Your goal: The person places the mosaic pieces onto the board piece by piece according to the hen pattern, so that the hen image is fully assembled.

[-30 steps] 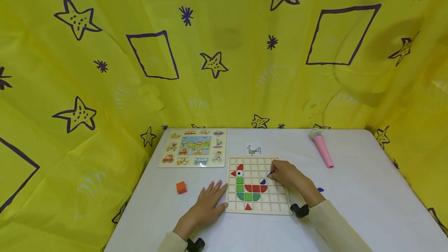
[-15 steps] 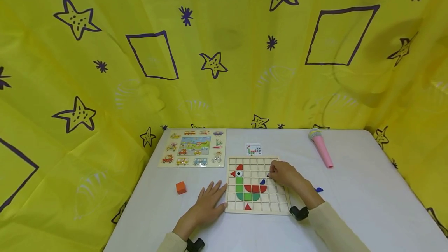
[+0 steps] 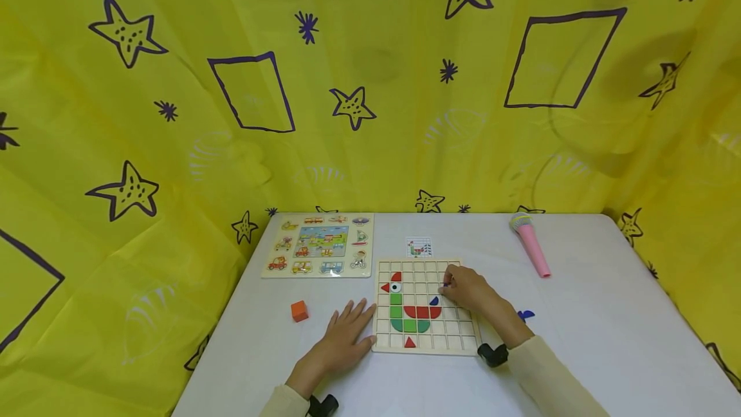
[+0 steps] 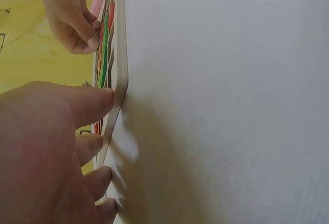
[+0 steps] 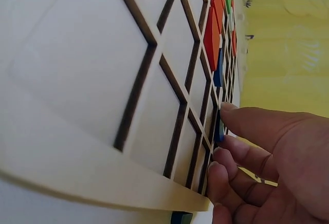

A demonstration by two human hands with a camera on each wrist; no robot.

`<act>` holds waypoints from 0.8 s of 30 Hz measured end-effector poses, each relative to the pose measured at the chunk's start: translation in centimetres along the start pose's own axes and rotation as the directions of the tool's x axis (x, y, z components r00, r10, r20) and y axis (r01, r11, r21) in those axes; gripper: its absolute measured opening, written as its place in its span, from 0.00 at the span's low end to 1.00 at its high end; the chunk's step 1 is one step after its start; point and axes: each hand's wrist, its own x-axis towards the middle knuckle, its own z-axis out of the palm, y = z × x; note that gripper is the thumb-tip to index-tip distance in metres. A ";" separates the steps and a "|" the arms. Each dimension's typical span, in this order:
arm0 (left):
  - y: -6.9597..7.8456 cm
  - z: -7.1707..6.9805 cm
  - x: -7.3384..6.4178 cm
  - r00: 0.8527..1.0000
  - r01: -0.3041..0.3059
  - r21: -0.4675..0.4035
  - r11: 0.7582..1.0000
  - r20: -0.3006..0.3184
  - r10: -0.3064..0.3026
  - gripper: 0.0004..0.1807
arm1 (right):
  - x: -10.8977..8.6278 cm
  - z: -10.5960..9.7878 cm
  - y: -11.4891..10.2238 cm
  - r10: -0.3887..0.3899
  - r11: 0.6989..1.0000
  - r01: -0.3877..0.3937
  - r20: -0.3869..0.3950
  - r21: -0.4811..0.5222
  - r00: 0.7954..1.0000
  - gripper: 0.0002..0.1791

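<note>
A wooden grid board (image 3: 454, 342) lies on the table, with red, green and blue pieces and a white eye tile set in its squares as a bird shape. My right hand (image 3: 471, 288) is over the right part of the board and pinches a small blue piece (image 5: 220, 126) between thumb and fingertips, low at the grid squares. Close to it, a blue quarter-round piece (image 3: 434, 301) sits above the red pieces (image 3: 422, 312). My left hand (image 3: 344, 338) lies flat with fingers spread, its thumb and fingertips touching the board's left edge.
Behind the board is a small picture card (image 3: 419, 247). A vehicle picture puzzle (image 3: 323, 268) lies at the back left, an orange cube (image 3: 299, 311) in front of it. Toward the right are a pink toy microphone (image 3: 534, 248) and loose blue pieces (image 3: 525, 315) beside the right forearm.
My right hand has shifted slightly left over the board, and the blue piece in its fingertips shows less than before. The left hand stays at the board's edge.
</note>
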 end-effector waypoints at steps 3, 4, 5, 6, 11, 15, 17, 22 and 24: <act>0.0 0.1 0.0 1.000 0.001 -0.001 1.000 0.003 -0.001 0.37 | -0.1 0.0 0.0 0.005 1.000 -0.005 0.001 0.008 1.000 0.10; 0.0 0.1 0.0 1.000 0.001 -0.001 1.000 0.004 -0.001 0.37 | -0.1 -0.1 0.0 0.007 1.000 -0.007 0.004 0.011 1.000 0.10; 0.0 0.1 0.1 1.000 0.002 -0.003 1.000 0.006 -0.002 0.37 | -0.1 -0.1 -0.1 0.015 1.000 -0.015 0.008 0.014 1.000 0.10; 0.0 0.1 0.1 1.000 0.001 -0.003 1.000 0.005 -0.001 0.37 | -0.2 -0.1 -0.1 0.023 1.000 -0.023 0.011 0.016 1.000 0.10; -0.1 0.1 0.1 1.000 -0.001 0.000 1.000 -0.001 0.001 0.38 | -0.3 -0.3 -0.1 0.046 0.999 -0.046 0.012 0.012 0.999 0.12; -0.1 0.1 0.0 1.000 0.000 0.002 1.000 -0.001 0.000 0.38 | -0.4 -0.2 0.0 0.050 0.999 -0.050 -0.001 0.010 0.999 0.13; -0.1 0.0 0.0 1.000 -0.003 0.003 1.000 -0.003 0.003 0.38 | -0.6 -0.3 0.0 0.051 0.999 -0.051 -0.003 0.011 0.999 0.13; -0.1 -0.1 0.0 1.000 -0.005 -0.001 1.000 0.003 0.005 0.38 | -1.0 -1.4 0.6 0.036 0.998 -0.035 -0.004 0.050 0.999 0.12; -0.1 -0.1 0.0 1.000 -0.002 -0.002 1.000 0.004 0.002 0.37 | -1.3 -2.4 1.3 0.019 0.997 -0.017 -0.017 0.071 1.000 0.12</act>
